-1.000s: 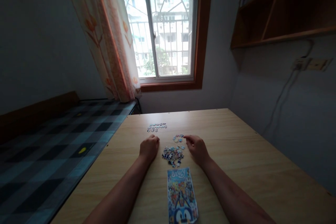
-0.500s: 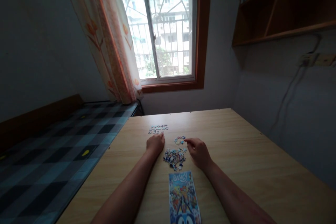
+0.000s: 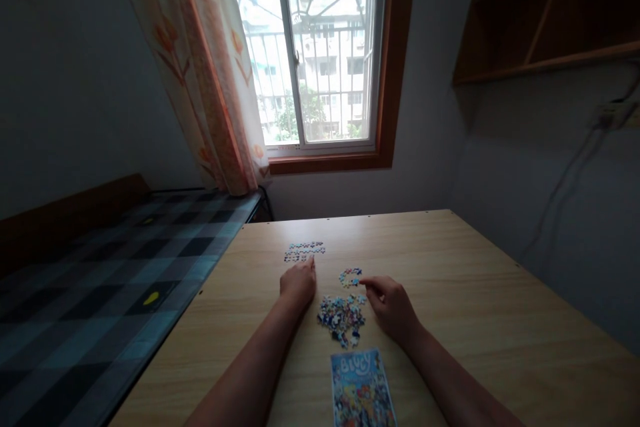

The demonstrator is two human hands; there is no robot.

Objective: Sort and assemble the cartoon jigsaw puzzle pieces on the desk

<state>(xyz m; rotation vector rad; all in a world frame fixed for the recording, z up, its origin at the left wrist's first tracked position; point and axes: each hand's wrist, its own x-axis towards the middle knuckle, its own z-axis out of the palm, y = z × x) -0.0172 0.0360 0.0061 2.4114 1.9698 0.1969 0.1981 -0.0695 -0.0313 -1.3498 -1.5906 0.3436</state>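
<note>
Small jigsaw puzzle pieces (image 3: 305, 251) lie in short rows toward the far left of the table. My left hand (image 3: 299, 283) rests just in front of them, fingers mostly curled and a fingertip at the nearest row's right end; what it holds, if anything, is hidden. Right of it, several pieces form an open ring (image 3: 345, 271). The fingers of my right hand (image 3: 393, 303) are pinched at a blue puzzle piece (image 3: 356, 281) on the ring's right edge. Between my forearms spreads a loose heap of puzzle pieces (image 3: 340, 317).
A printed picture sheet (image 3: 363, 390) with "Bluey" lettering lies nearest me on the wooden table (image 3: 480, 320). Left of the table stands a bed with a checked cover (image 3: 165, 253). Ahead is a window (image 3: 325, 80) with a curtain (image 3: 200, 80); shelves (image 3: 530, 27) hang at right.
The view has shifted, so the table things sit slightly lower and farther right. Both hands stay by the same groups of pieces, with little visible movement.
</note>
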